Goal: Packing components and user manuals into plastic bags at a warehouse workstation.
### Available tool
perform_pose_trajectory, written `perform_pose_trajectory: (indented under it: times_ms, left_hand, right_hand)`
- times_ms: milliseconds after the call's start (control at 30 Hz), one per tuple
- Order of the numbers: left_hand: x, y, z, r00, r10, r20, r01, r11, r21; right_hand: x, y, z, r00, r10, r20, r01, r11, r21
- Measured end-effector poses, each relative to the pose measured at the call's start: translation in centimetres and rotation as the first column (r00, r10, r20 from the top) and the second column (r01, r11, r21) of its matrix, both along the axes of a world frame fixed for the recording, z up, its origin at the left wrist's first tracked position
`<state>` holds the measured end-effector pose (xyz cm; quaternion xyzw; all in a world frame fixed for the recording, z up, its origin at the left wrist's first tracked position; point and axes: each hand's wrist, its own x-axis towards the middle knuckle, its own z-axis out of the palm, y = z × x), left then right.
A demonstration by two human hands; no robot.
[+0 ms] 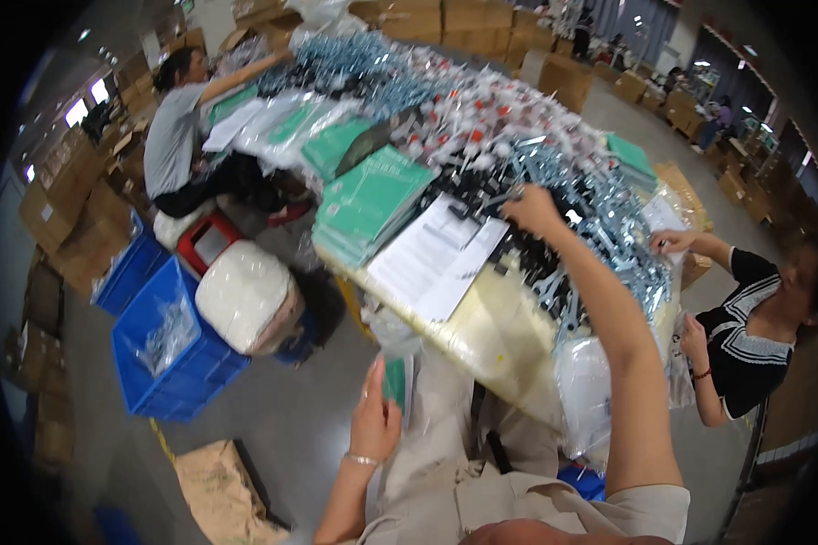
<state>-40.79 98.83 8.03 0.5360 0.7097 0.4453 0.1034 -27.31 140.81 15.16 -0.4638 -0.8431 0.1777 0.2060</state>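
Observation:
My left hand [375, 422] is low in front of my body, closed on a green booklet [396, 380] with a pale edge. My right arm reaches across the table, and my right hand [532, 212] is at a heap of small black parts [538, 259]. Its fingers are bent together; whatever they pinch is too small to make out. Grey metal wrenches [613, 222] lie heaped beside and beyond that hand. Left of it, printed white sheets [436, 259] lie on the table with a black piece on top, next to stacked green booklets [373, 200].
White and red small parts [491, 113] are piled farther back. One person [177, 118] sits at the far left, arm stretched over the heap; another person [754, 318] works at the right. A blue crate [177, 341] and a plastic-wrapped stool [245, 295] stand left of the table [491, 341].

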Motion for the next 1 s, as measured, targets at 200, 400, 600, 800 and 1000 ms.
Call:
perform_pose_trajectory:
  times_ms: [200,400,600,800,1000]
  left_hand:
    - [-1.4,-0.8,1.9,0.994,0.030,0.102,-0.021,0.996,-0.089]
    - [-1.1,-0.1,2.4,0.995,0.021,-0.096,-0.023,1.000,-0.018]
    - [1.4,-0.6,3.6,0.982,-0.103,-0.157,0.083,0.988,-0.130]
    - [2.8,-0.1,3.5,0.975,-0.134,-0.174,0.122,0.989,-0.077]
    - [5.7,0.5,3.8,0.966,-0.250,-0.071,0.230,0.950,-0.213]
  right_hand:
    - [-1.0,-13.3,4.7,0.858,0.178,-0.483,-0.437,0.747,-0.501]
    - [-0.8,-24.9,-1.6,0.584,0.773,-0.247,-0.810,0.576,-0.113]
    - [-2.2,-28.9,-4.0,0.496,0.829,0.257,-0.855,0.518,-0.021]
    - [-2.3,-27.7,-6.7,0.446,0.849,0.282,-0.862,0.492,-0.119]
    - [-4.1,-26.1,-10.8,0.599,0.771,-0.215,-0.783,0.509,-0.359]
